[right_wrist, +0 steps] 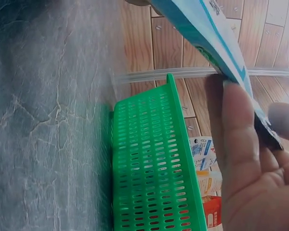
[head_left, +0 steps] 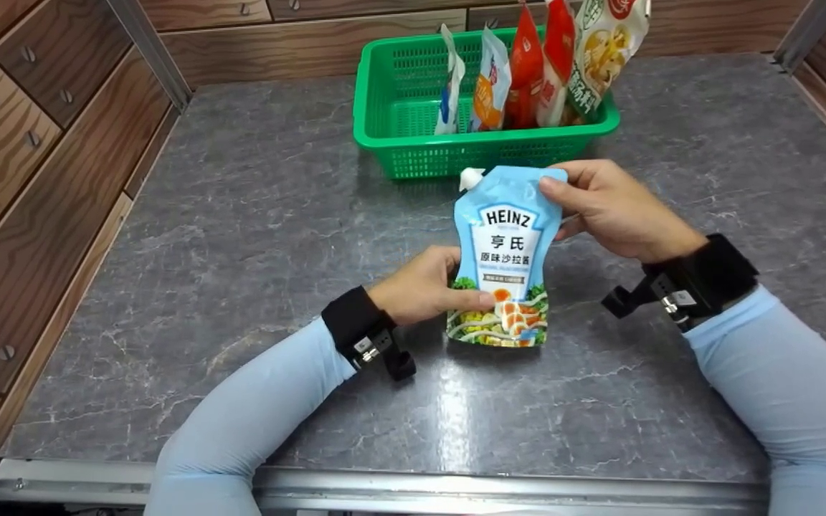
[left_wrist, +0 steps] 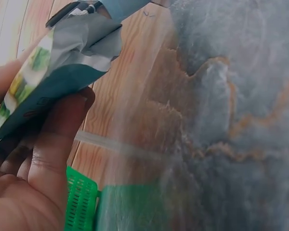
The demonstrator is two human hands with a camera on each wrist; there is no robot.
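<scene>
A light blue Heinz salad dressing pouch (head_left: 506,247) with a white spout cap (head_left: 470,178) is held up over the table, its printed front facing the head camera. My left hand (head_left: 427,287) grips its lower left side, thumb across the front and fingers behind. At the upper right corner my right hand (head_left: 610,208) pinches the pouch between thumb and fingers. The left wrist view shows the pouch's folded silver-and-blue bottom (left_wrist: 86,48) above the fingers. In the right wrist view the pouch (right_wrist: 202,33) appears edge-on between thumb and fingers.
Just beyond the pouch stands a green perforated basket (head_left: 449,158) on the grey marbled table (head_left: 255,236). Several upright packets line its middle and right, including an orange-and-white one (head_left: 490,86) and a tall white one (head_left: 610,50). Wood-patterned panels (head_left: 298,54) border the table.
</scene>
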